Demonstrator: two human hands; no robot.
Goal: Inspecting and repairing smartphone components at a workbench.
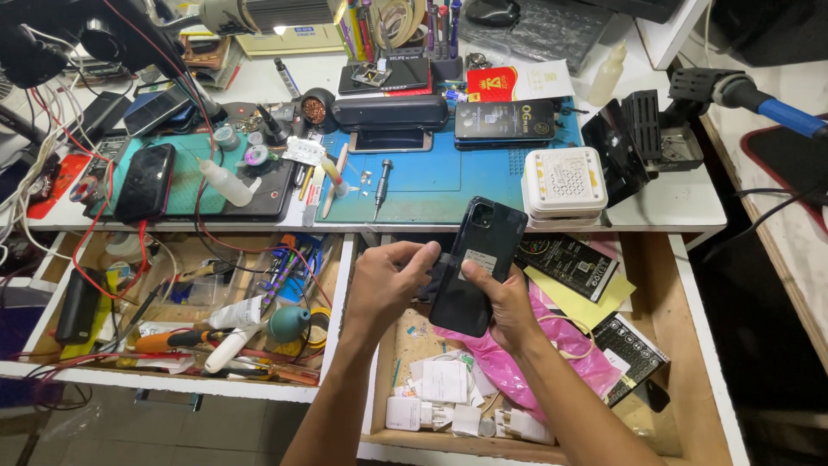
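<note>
I see L drawer [52, 367] full of tools, wires. Left hand [384, 285] pinches the black phone [477, 263] at its left edge; right hand [509, 306] grips it from below w/ thumb on back. Phone's tilted, above open R drawer [690, 345], pink bag [561, 354] under.

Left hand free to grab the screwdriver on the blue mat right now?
Probably not: the left hand is pinching the edge of the black phone that the right hand holds. The screwdriver itself lies uncovered on the mat.
</note>
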